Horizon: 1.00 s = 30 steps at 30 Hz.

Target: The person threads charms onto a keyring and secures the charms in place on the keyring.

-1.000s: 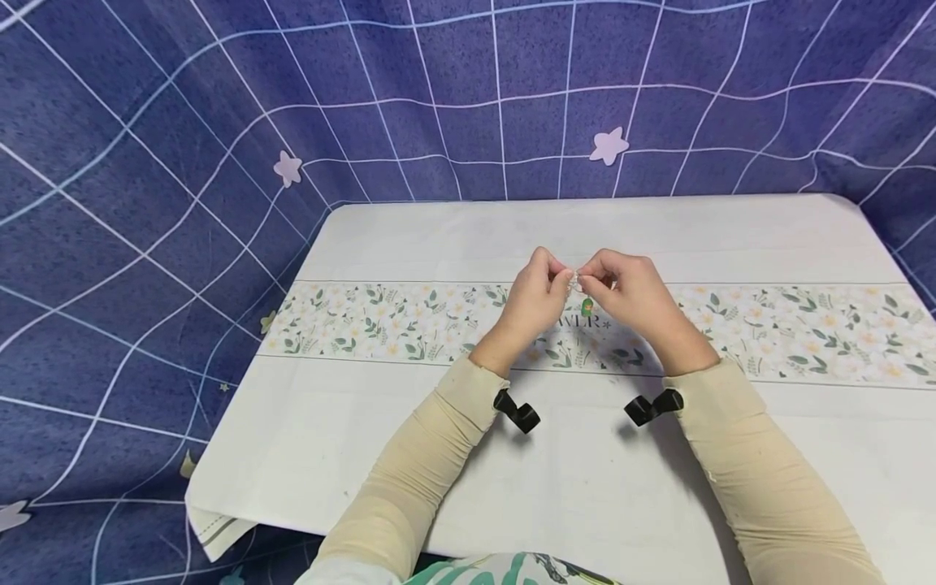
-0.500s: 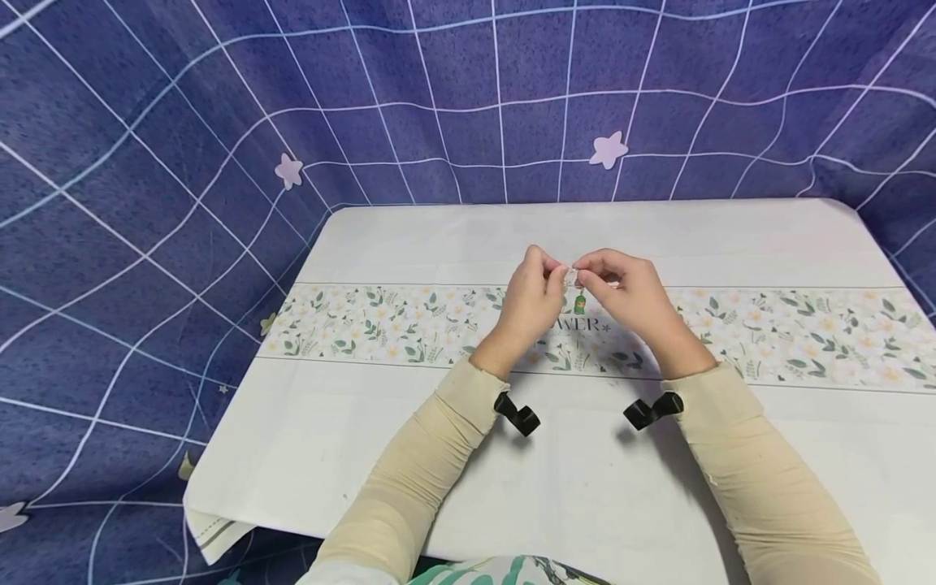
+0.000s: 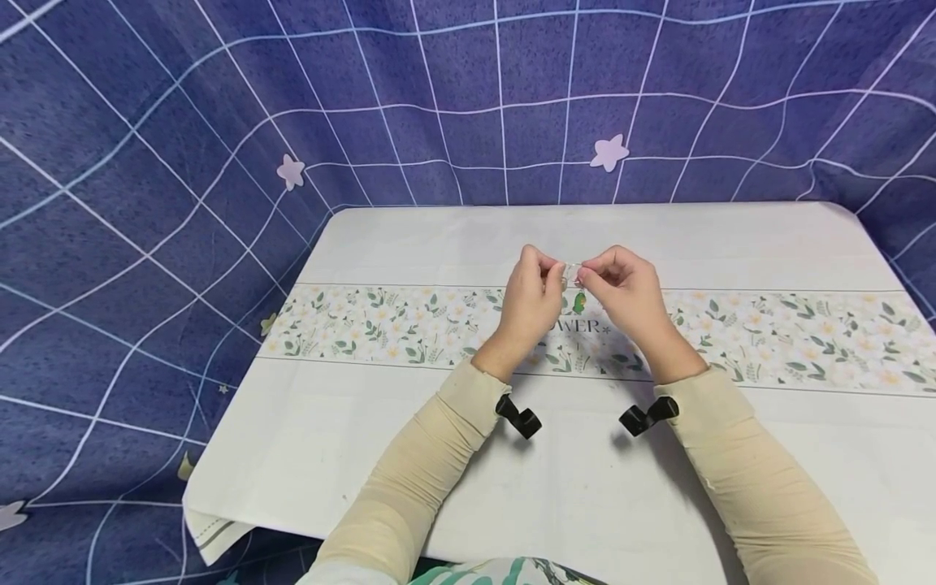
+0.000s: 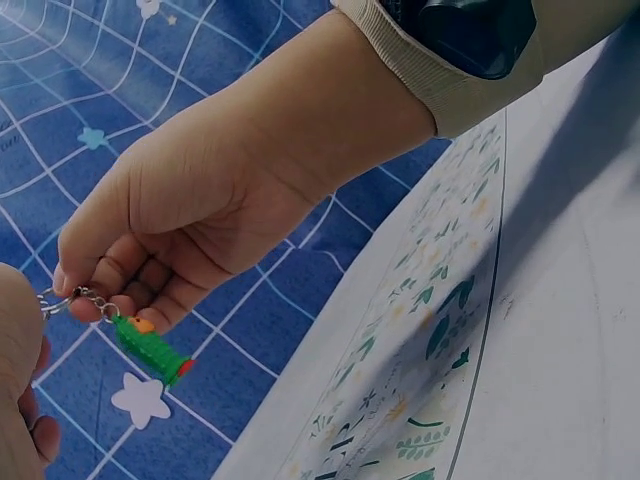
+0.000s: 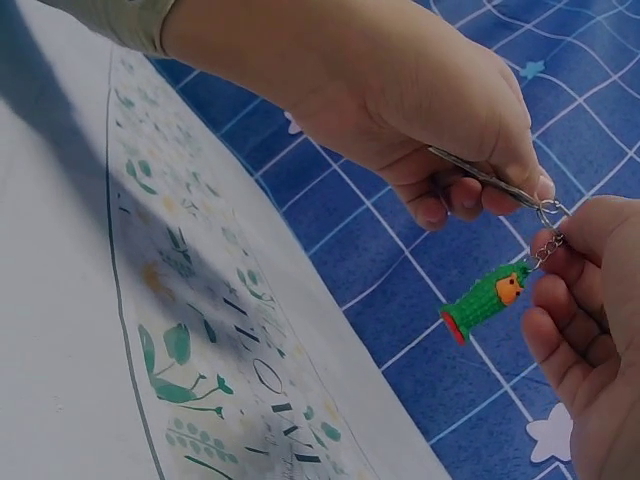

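Both hands are raised above the middle of the table (image 3: 439, 236) and meet fingertip to fingertip. Between them is a small keychain: a metal ring (image 3: 571, 272) and short chain with a green figure charm (image 3: 579, 303) with an orange face dangling below. My left hand (image 3: 552, 273) pinches the ring and chain (image 4: 75, 297) with thumb and forefinger. My right hand (image 3: 589, 274) pinches a thin metal piece (image 5: 490, 180) that ends at the ring (image 5: 548, 211). The charm (image 5: 485, 300) hangs free, tilted, touching nothing (image 4: 150, 350).
A white cloth with a floral band (image 3: 790, 333) covers the table. Blue grid-patterned fabric (image 3: 146, 203) with star shapes drapes behind and on both sides. Black wrist camera mounts (image 3: 521, 418) sit under each cream sleeve.
Both hands have drifted slightly up and away from me, still joined at the ring. The green charm has swung a little to the left.
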Motion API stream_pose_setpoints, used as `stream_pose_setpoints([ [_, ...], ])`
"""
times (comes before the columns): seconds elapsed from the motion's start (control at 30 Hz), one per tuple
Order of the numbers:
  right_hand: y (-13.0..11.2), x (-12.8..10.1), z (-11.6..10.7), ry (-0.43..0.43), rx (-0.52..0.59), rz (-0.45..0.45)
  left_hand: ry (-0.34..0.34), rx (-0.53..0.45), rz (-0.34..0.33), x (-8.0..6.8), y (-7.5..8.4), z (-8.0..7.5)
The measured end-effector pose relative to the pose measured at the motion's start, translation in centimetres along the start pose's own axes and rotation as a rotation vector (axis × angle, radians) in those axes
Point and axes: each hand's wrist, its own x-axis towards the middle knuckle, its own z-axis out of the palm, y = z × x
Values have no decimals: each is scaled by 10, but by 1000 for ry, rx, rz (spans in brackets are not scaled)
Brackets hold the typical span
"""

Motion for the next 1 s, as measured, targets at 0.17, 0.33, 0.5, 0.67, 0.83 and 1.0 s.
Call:
stream_pose_setpoints([
  [0.17, 1, 1, -2, -4, -76, -20, -12, 3, -2, 0, 1, 1],
  [0.33, 0, 2, -4, -35, -139, -46, -24, 3, 2, 0, 1, 0],
  [0.5, -1, 0, -2, -86, -241, -79, -41, 45, 21, 2, 0, -4],
  [0.67, -2, -1, -1, -68, -277, -84, -3, 55, 35, 6, -1, -9],
  [0.83, 0, -1, -3, -85, -286, -86, -46, 50, 28, 4, -1, -7],
  [1.0, -3, -1, -4, -97, -274, -104, -36, 56, 45, 3, -1, -5],
])
